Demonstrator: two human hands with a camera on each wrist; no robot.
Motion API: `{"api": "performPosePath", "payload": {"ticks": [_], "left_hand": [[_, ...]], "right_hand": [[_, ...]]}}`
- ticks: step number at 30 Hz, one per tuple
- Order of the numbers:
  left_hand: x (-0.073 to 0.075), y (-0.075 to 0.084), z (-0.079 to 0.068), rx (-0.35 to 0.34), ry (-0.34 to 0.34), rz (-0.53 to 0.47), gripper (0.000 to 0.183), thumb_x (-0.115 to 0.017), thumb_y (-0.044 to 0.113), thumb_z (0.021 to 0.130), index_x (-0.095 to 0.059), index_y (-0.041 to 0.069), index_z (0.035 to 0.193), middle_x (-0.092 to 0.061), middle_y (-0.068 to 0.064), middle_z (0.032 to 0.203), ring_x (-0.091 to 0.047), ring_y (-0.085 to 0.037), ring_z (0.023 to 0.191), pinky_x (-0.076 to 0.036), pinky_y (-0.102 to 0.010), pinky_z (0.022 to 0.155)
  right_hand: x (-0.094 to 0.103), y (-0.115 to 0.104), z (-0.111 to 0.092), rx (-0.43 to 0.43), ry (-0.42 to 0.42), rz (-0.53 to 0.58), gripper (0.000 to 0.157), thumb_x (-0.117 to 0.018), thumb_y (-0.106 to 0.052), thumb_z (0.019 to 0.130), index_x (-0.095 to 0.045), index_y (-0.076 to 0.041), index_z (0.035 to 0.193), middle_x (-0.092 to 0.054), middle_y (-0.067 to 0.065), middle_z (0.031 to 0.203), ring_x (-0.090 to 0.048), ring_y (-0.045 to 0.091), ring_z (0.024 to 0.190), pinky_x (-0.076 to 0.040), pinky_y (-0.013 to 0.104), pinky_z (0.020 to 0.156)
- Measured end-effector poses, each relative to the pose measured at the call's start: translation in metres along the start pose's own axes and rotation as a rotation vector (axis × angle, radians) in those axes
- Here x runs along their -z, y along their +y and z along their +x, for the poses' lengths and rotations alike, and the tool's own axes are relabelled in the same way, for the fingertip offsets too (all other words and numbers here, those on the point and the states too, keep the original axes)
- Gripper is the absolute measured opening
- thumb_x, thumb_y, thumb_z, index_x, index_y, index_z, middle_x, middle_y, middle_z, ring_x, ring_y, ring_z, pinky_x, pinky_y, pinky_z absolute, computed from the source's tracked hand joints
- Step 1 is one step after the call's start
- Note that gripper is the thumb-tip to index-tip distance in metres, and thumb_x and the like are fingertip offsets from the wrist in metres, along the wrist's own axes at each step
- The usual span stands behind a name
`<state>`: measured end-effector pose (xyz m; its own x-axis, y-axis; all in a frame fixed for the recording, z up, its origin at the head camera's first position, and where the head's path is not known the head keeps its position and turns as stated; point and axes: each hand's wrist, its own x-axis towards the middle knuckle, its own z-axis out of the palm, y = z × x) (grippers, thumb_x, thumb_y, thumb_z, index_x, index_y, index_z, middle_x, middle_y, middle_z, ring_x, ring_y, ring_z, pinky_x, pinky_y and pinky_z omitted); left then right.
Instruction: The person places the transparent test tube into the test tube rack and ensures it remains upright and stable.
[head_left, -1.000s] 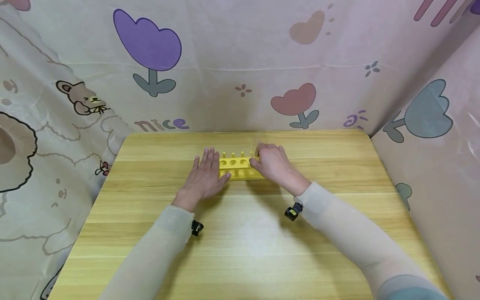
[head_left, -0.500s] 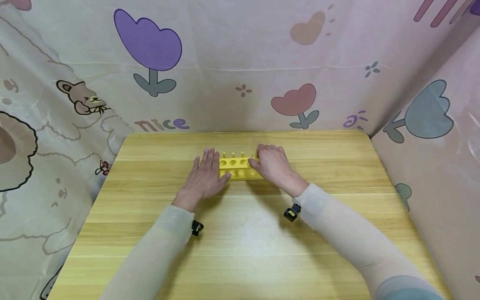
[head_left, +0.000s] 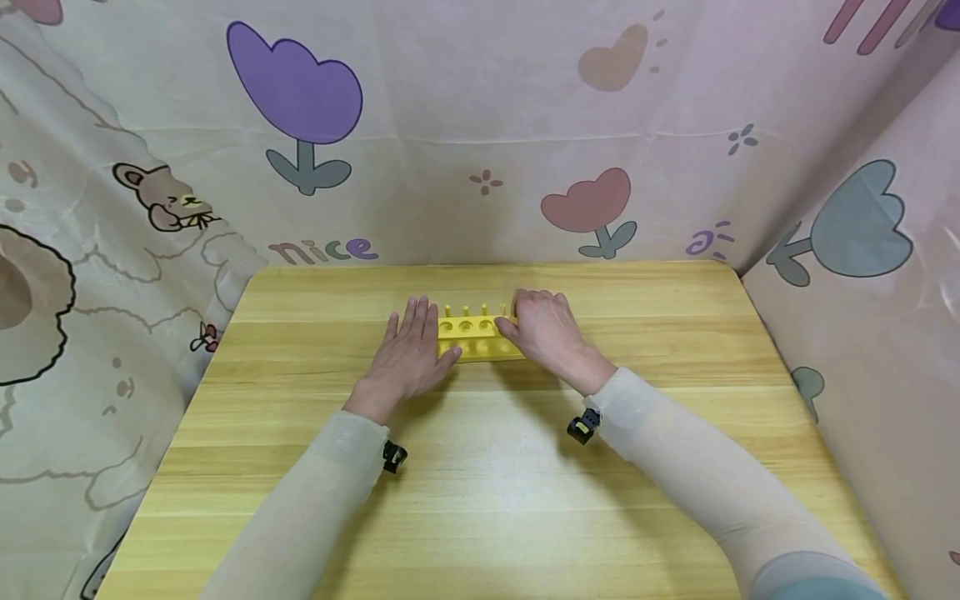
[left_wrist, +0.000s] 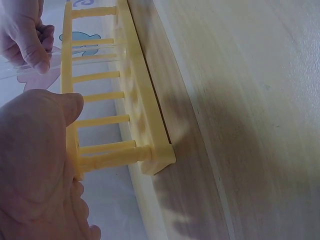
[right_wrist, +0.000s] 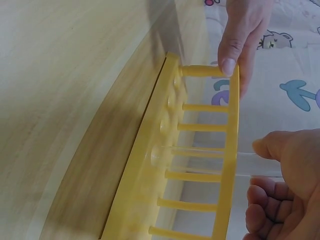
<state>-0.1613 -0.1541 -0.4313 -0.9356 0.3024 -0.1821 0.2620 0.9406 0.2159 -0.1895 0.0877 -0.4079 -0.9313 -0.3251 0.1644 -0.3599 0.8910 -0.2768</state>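
A yellow test tube rack [head_left: 476, 335] with holes and upright pegs stands near the far side of the table. My left hand [head_left: 405, 354] lies against its left end, fingers straight. In the left wrist view, the left thumb [left_wrist: 73, 107] rests on the rack's top plate. Over the right part of the rack, my right hand [head_left: 551, 329] pinches a clear test tube [right_wrist: 255, 165] between thumb and curled fingers. The tube passes through the top plate, its lower end at a hole in the base. In the head view the tube is barely visible.
The wooden table [head_left: 495, 492] carries the rack. Right behind its far edge hangs a printed curtain [head_left: 450, 100], with further curtain on the left and right sides. Each wrist bears a small black camera, such as the right wrist camera [head_left: 583, 425].
Almost nothing differs. My right wrist has shifted very slightly left, while the left hand and the rack have stayed in place.
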Motion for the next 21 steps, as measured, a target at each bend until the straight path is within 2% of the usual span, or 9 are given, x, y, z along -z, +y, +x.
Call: {"api": "performPosePath", "payload": {"ticks": [5,8,11,14,17,21], "left_hand": [[0.001,0.0,0.001,0.003,-0.007,0.004,0.09,-0.036,0.058,0.111,0.0,-0.001,0.168,0.007,-0.021,0.177,0.011,-0.036,0.164,0.005,-0.058,0.132],[0.001,0.0,0.002,0.005,-0.008,0.005,0.09,-0.035,0.059,0.111,0.002,0.0,0.167,0.008,-0.021,0.176,0.011,-0.036,0.163,0.005,-0.059,0.132],[0.0,-0.001,0.002,0.009,-0.001,0.003,0.089,-0.034,0.059,0.111,0.002,0.001,0.168,0.008,-0.02,0.177,0.012,-0.035,0.163,0.005,-0.06,0.131],[-0.001,-0.002,0.001,0.013,0.013,-0.008,0.088,-0.032,0.059,0.111,0.003,0.002,0.168,0.009,-0.019,0.176,0.013,-0.035,0.163,0.005,-0.061,0.131],[-0.004,-0.002,-0.002,0.021,0.05,-0.042,0.086,-0.031,0.058,0.111,0.003,0.002,0.168,0.01,-0.018,0.176,0.012,-0.035,0.163,0.005,-0.061,0.131],[-0.009,0.0,-0.012,0.041,0.145,-0.101,0.086,-0.038,0.055,0.111,-0.003,0.0,0.168,0.003,-0.021,0.176,0.007,-0.038,0.164,0.0,-0.064,0.131]], "right_hand": [[0.0,0.0,0.001,0.004,0.0,0.002,0.038,-0.072,-0.043,0.1,-0.061,-0.01,0.086,-0.06,0.003,0.072,-0.062,0.028,0.077,-0.047,0.044,0.074],[0.0,0.001,0.001,-0.004,-0.01,0.016,0.042,-0.071,-0.049,0.1,-0.063,-0.009,0.09,-0.065,0.005,0.077,-0.064,0.028,0.08,-0.046,0.043,0.076],[0.001,0.003,-0.001,-0.025,-0.016,0.046,0.048,-0.07,-0.053,0.099,-0.068,-0.006,0.101,-0.073,0.01,0.091,-0.067,0.031,0.09,-0.047,0.044,0.081],[0.003,0.007,-0.006,-0.049,-0.014,0.073,0.058,-0.069,-0.055,0.099,-0.069,-0.002,0.12,-0.075,0.015,0.115,-0.067,0.035,0.109,-0.048,0.048,0.09],[0.003,0.016,-0.016,-0.06,0.001,0.079,0.069,-0.069,-0.055,0.099,-0.061,0.001,0.139,-0.068,0.021,0.135,-0.061,0.04,0.125,-0.047,0.053,0.099],[0.003,0.032,-0.034,-0.04,0.051,0.071,0.078,-0.069,-0.052,0.1,-0.048,0.003,0.152,-0.057,0.025,0.148,-0.052,0.045,0.137,-0.044,0.06,0.11]]}}
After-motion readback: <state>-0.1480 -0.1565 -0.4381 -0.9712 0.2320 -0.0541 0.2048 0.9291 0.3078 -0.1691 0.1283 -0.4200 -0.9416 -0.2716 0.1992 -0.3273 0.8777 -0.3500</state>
